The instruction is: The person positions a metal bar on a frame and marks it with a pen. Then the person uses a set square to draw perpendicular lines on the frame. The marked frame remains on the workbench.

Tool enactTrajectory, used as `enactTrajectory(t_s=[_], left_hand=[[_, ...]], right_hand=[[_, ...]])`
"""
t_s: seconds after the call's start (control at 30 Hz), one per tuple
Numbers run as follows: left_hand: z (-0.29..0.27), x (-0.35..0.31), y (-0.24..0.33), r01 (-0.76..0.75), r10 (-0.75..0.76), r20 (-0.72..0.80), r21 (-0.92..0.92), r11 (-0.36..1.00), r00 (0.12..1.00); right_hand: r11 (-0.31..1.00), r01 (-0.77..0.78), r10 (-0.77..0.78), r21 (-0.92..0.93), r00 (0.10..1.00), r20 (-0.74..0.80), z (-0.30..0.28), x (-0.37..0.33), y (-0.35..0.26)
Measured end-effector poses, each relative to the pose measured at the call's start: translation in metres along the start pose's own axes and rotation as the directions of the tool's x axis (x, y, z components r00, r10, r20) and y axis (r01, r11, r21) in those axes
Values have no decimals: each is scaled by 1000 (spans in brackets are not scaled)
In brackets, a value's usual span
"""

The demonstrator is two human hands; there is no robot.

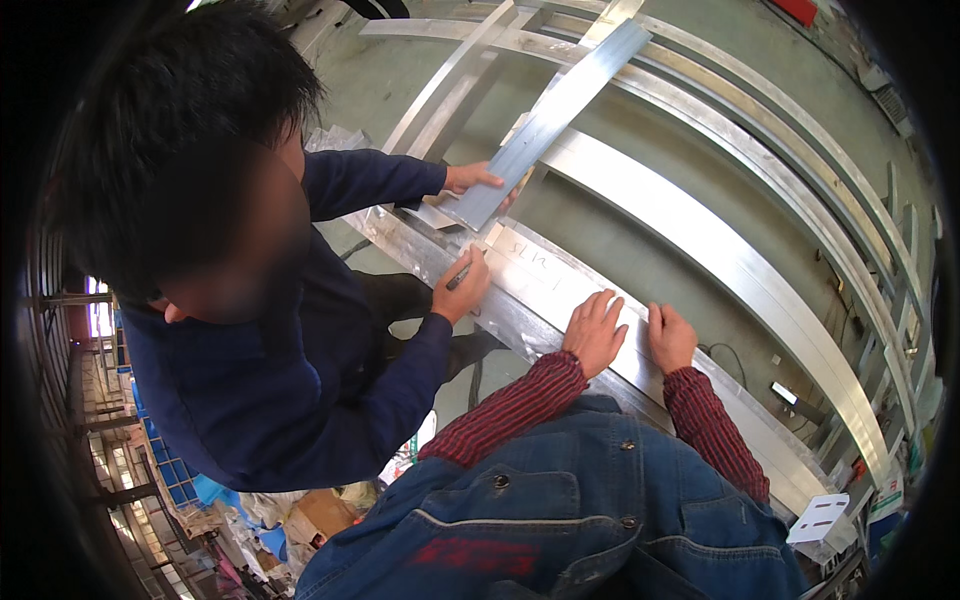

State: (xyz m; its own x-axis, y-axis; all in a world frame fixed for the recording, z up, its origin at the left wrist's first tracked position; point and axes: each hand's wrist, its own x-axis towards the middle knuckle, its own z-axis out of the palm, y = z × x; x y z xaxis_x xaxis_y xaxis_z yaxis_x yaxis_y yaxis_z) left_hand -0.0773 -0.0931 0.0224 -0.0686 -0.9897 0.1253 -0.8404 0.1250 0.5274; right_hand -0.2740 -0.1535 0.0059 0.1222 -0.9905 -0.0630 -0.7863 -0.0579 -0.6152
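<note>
A long silver metal profile with handwritten marks lies in front of me. My left hand rests on its top face, palm down, fingers stretched out. Just to the right, my right hand is bent over the profile's far edge, with its fingertips partly hidden. On my left, a co-worker's right hand holds a dark marker at the profile's left end. The co-worker's other hand grips a flat metal bar, raised at a slant across the beams.
Beneath the profile runs a scuffed metal beam. Beyond it, a wide bright strip and several long rails extend across the frame. A white slotted plate is at lower right. Cardboard and wrapping lie at lower left.
</note>
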Motion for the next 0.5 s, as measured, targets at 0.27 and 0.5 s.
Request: enactTrajectory(t_s=[0.27,0.5], left_hand=[[46,40,-9,-64,68,-97,43,997,993],[55,36,-12,-68,73,-101,48,997,992]], right_hand=[[986,162,-156,-35,979,132,-19,-32,14],[907,416,-407,-63,905,120,-12,-41,22]])
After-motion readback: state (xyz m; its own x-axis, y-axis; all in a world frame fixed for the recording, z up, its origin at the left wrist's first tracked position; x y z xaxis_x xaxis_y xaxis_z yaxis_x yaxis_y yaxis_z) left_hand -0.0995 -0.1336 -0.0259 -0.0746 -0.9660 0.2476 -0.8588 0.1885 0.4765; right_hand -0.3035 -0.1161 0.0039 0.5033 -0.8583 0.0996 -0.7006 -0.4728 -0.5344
